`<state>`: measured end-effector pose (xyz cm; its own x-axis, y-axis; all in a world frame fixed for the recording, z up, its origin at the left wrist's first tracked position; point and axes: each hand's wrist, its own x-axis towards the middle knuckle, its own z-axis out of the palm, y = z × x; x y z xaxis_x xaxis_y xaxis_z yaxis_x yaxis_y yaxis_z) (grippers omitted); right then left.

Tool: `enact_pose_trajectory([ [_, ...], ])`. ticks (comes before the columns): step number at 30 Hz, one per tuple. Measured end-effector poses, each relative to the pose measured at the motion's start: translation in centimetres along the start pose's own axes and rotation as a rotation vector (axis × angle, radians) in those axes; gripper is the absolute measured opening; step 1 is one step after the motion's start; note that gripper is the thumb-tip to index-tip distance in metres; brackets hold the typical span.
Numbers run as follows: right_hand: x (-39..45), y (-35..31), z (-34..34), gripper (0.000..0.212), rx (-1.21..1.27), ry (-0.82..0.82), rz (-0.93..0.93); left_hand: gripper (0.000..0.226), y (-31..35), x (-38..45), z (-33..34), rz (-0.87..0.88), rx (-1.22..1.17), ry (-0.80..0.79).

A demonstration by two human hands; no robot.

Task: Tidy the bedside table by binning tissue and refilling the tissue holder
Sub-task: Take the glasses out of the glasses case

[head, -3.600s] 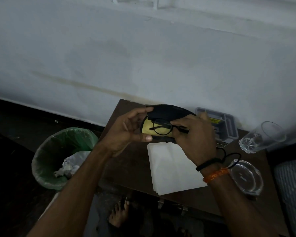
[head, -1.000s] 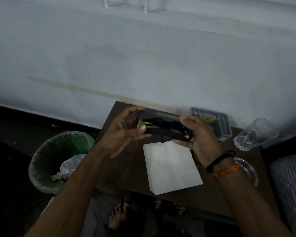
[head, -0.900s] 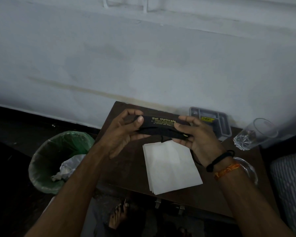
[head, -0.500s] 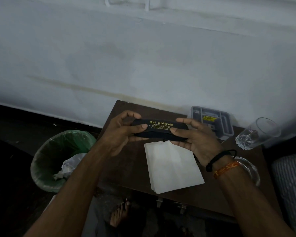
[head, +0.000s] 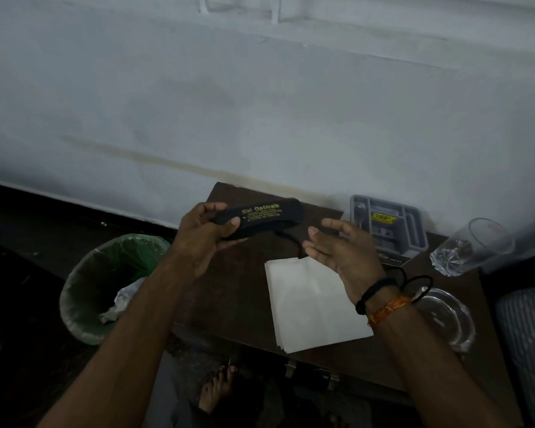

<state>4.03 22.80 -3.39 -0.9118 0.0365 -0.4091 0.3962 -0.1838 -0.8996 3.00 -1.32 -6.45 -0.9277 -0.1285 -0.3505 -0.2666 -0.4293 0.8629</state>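
Tissues (head: 314, 299) beneath free right hand (head: 342, 253)

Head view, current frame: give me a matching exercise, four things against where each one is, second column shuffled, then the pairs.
Things:
1. spectacle case
2. tissue stack
3. crumpled tissue
4. grey holder

Places:
A. inside the green-lined bin
B. gripped in the left hand
C. at the table's back edge by the wall
D. flat on the table, mid-top

Pairs: 1-B, 2-D, 3-A, 4-C
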Motion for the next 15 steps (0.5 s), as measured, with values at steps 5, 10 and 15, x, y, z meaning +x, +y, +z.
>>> enact_pose_trajectory([
  [5,0.3,0.8,0.1,0.024,-0.205,-0.009,-0.072,0.043,-0.4,1.7,-0.6,0.028,-0.025,0.184],
  [10,0.2,1.3,-0.7,0.013,-0.425,0.003,-0.172,0.045,-0.9,3.6,-0.3,0.035,-0.019,0.29],
  [15,0.3,1.5,-1.5,0.012,-0.532,0.049,-0.233,0.051,-1.9,4.8,-0.3,0.043,0.209,0.342],
])
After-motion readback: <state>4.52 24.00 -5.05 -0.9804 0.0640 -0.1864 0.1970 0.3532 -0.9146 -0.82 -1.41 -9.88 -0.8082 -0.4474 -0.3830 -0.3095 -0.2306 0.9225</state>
